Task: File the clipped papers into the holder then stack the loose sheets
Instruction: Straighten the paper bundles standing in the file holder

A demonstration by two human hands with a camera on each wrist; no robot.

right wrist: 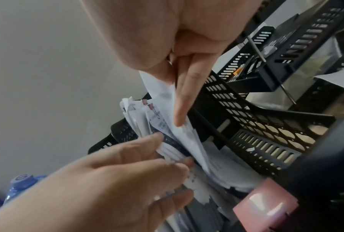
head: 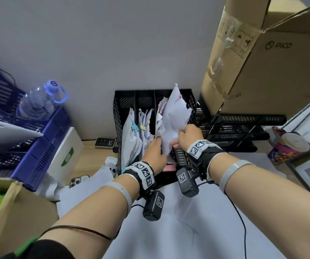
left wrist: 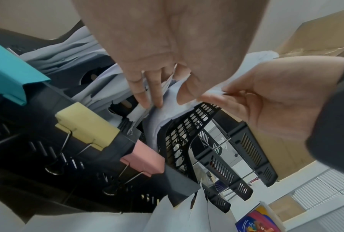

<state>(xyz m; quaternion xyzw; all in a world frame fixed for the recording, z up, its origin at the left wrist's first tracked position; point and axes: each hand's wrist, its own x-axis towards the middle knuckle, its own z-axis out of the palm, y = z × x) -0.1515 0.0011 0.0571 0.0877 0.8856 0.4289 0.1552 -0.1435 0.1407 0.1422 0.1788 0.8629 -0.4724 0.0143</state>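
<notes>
A black mesh file holder (head: 118, 109) stands against the wall with three compartments. Papers with blue clips (head: 133, 127) fill the left one and papers with yellow clips (head: 142, 127) the middle one. My right hand (head: 178, 140) pinches a crumpled white bundle (head: 175, 114) with a pink clip (head: 178, 97) at its top, its lower part inside the right compartment. My left hand (head: 155, 146) holds the filed papers (right wrist: 167, 150) of that compartment between thumb and fingers, to the bundle's left. Large teal (left wrist: 10, 69), yellow (left wrist: 85, 125) and pink (left wrist: 143, 160) clips sit on the holder's front rim.
Loose white sheets (head: 169, 221) lie on the desk under my forearms. Black stacked letter trays (head: 240, 128) and a tall cardboard box (head: 262, 62) stand to the right, with a colourful tin (head: 288, 148). Blue crates (head: 38, 146), a water bottle (head: 40, 101) and a phone (head: 77, 181) are at the left.
</notes>
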